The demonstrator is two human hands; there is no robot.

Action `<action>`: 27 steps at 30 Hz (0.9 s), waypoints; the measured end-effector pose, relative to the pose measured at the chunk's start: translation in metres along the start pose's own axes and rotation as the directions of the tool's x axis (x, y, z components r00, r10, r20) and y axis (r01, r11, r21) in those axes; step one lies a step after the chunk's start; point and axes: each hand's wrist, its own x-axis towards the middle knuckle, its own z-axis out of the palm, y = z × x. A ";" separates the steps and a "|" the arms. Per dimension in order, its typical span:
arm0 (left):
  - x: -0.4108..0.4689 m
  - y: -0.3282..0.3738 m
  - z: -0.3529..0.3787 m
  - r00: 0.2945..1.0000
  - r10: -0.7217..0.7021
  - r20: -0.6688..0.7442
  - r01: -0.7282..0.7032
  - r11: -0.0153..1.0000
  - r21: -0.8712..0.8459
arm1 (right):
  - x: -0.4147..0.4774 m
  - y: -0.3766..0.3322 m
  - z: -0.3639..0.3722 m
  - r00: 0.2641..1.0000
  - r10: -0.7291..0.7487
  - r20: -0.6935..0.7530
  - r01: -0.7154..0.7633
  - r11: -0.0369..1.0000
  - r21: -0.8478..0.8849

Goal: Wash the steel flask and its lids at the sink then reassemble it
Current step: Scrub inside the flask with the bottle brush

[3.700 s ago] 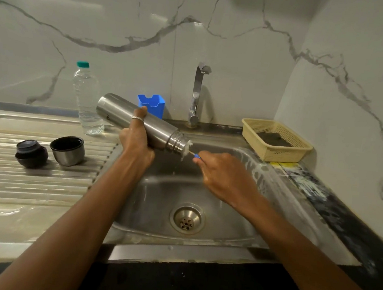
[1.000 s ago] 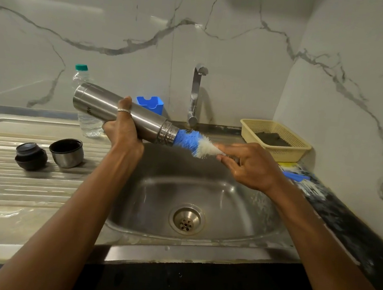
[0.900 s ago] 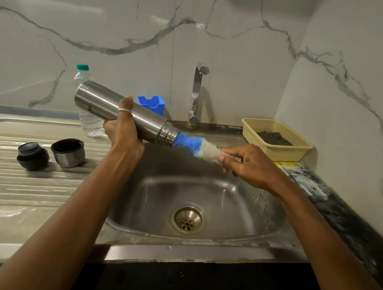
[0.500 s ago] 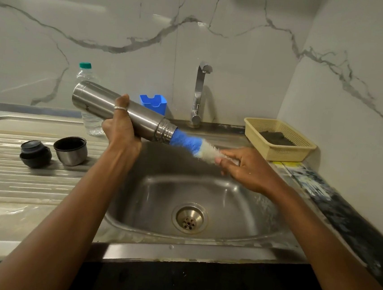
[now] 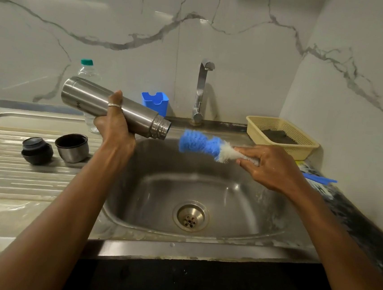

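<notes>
In the head view, your left hand [image 5: 115, 125] wraps thumb and fingers round the steel flask [image 5: 139, 117]. It holds the flask tilted above the left rim of the sink [image 5: 227, 195], open mouth pointing right and slightly down over the basin. Your right hand [image 5: 270, 166], above the sink's right side, grips the bottle brush [image 5: 200, 143] by its stem. The blue-and-white bristle head hangs just clear of the flask's mouth, not touching it. Left of the sink, on the ribbed drainboard [image 5: 18, 186], the cup lid [image 5: 72, 147] stands mouth up beside the dark stopper lid [image 5: 36, 151]. The tap [image 5: 201, 89] rises behind the sink.
</notes>
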 end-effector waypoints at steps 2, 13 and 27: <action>-0.002 -0.002 0.001 1.000 -0.009 0.013 0.009 1.000 0.005 | 0.000 -0.005 0.002 0.999 0.052 0.013 -0.052 0.998 0.022; -0.014 -0.008 0.012 0.997 0.032 0.073 -0.038 0.996 0.080 | -0.009 -0.060 0.014 0.999 -0.015 -0.037 0.019 0.992 0.123; -0.012 -0.003 0.006 0.992 -0.129 -0.012 0.129 0.991 0.034 | -0.015 -0.062 0.027 0.998 0.065 -0.009 -0.065 0.998 -0.003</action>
